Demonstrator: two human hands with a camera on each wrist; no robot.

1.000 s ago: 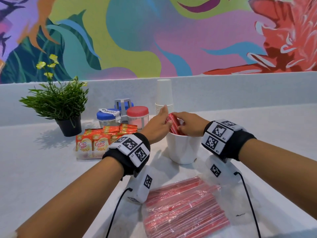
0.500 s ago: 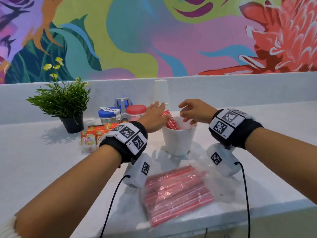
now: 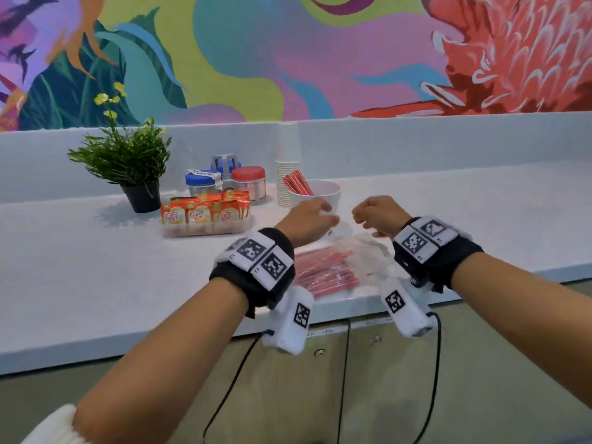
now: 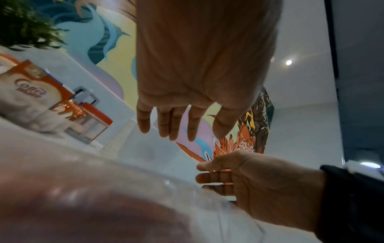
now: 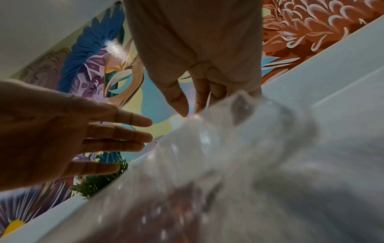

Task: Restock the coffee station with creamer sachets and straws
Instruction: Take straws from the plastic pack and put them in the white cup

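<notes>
Both hands are hovering over the straw bag on the desk. The left hand is hanging loose-fingered — holding nothing. The right hand is pinching the bag's open end.

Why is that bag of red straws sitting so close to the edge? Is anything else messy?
The straw bag lies right at the counter's front edge, its open end crumpled. The straws in the white cup all lean to one side. The creamer sachets stand neatly in their tray.
</notes>
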